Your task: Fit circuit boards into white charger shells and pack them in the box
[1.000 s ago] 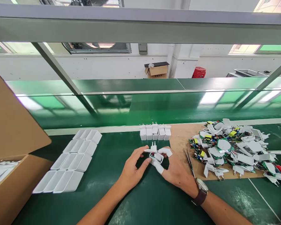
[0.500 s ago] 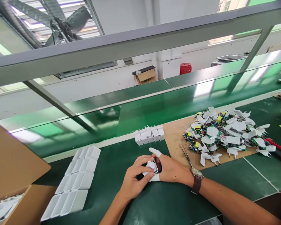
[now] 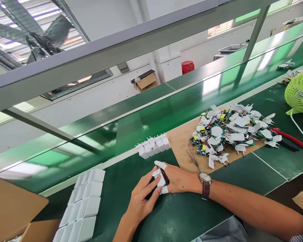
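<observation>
Between my two hands is a white plug adapter housing (image 3: 161, 178), partly covered by my fingers. My left hand (image 3: 145, 193) pinches it from the left with thumb and fingertips. My right hand (image 3: 180, 178), with white finger cots on and a watch at the wrist, curls round its other side; a dark part shows beside the palm. Just beyond, a row of white adapters (image 3: 154, 146) stands with pins pointing away. Tweezers (image 3: 194, 160) lie near my right wrist, beside a heap of circuit boards with white plug pieces (image 3: 236, 129).
White open housings (image 3: 84, 205) stand in rows at left, beside an open cardboard box (image 3: 17, 198). Red-handled pliers (image 3: 289, 137) and a green fan (image 3: 300, 90) are at right. The heap rests on a brown board (image 3: 181, 148). A metal rail (image 3: 111, 50) crosses above the bench.
The view has swung right and tilted. Both hands stay on the housing, which has turned so that its white side faces up, and my left fingers have shifted along it.
</observation>
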### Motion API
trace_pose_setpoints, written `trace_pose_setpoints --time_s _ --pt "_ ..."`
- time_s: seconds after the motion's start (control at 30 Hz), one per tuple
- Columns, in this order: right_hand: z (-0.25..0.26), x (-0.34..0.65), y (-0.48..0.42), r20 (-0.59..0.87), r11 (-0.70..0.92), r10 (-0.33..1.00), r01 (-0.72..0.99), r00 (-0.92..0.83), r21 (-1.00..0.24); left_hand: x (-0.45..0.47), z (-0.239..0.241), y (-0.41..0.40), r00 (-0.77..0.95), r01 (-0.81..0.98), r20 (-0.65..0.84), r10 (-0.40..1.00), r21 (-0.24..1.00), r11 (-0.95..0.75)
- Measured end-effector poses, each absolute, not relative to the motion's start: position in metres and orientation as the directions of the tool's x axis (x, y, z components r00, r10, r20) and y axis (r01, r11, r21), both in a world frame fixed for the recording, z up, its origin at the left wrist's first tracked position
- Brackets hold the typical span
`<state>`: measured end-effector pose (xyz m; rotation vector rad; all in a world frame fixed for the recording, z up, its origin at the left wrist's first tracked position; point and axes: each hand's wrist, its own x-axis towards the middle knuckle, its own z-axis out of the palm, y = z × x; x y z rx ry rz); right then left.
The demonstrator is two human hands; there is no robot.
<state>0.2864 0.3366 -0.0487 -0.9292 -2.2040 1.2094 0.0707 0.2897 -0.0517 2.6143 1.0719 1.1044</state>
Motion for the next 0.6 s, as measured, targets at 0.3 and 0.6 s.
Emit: trace_pose_setpoints --time_s 0.3,0.6 --pt "-0.046 0.287 0.336 0.072 0.456 0.717 0.388 -0.693 -0.801 0.09 -0.041 0.289 0.412 0.63 0.595 0.69 0.362 -0.688" --pt "-0.052 0.292 0.332 0.098 0.564 0.689 0.448 -0.718 -0.694 0.034 -0.037 0.314 0.214 0.756 0.451 0.866 0.485 -0.44"
